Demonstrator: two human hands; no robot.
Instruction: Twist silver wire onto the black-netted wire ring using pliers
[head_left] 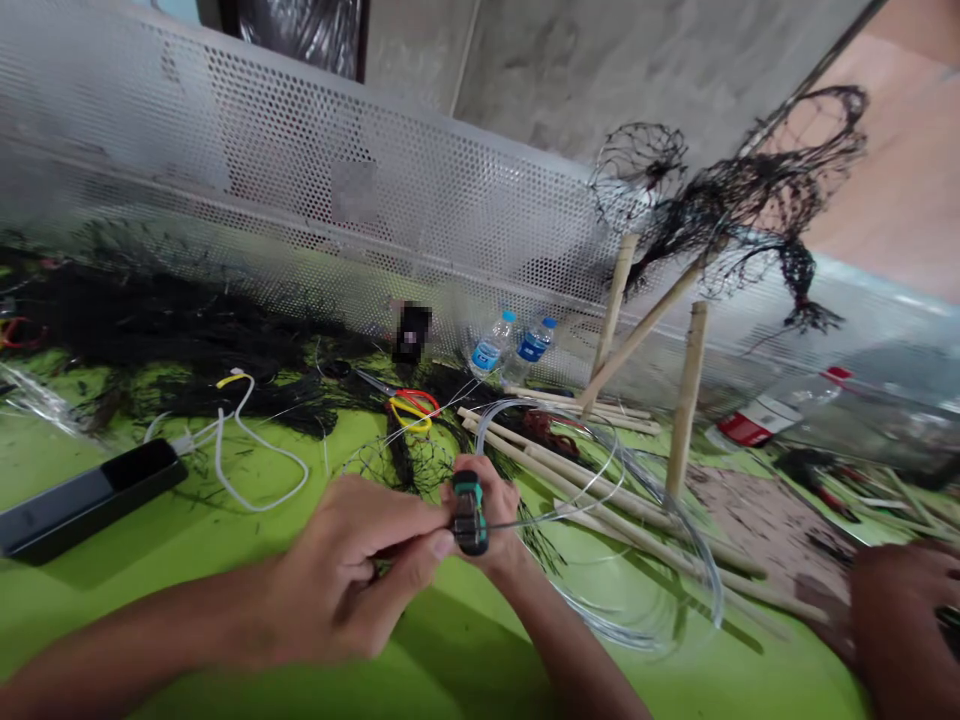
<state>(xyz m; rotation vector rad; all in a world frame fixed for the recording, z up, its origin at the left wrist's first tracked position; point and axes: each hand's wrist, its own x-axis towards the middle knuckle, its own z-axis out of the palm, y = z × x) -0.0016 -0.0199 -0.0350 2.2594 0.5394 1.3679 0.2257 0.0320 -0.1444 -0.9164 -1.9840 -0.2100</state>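
Observation:
My right hand (pixel 499 500) is wrapped around a small pair of green-and-black pliers (pixel 469 512), seen nearly head-on. A thin wire (pixel 525 521) crosses the jaws of the pliers. To the left, my left hand (pixel 360 570) pinches with thumb and forefinger right beside the jaws; the wire's end there is hidden by the fingers. From the tool the wire curves right toward a loose coil of clear, shiny wire (pixel 709 560) on the green table (pixel 465 660). Behind my hands lies a knotted dark net (pixel 405 460).
Scissors (pixel 412 408), two water bottles (pixel 487 345), a black power bank (pixel 90 500) with a white cable and wooden sticks (pixel 615 530) lie around. Upright sticks (pixel 686 400) rise at right. Another person's hand (pixel 904 620) is at the right edge. A perforated metal panel (pixel 465 220) stands behind.

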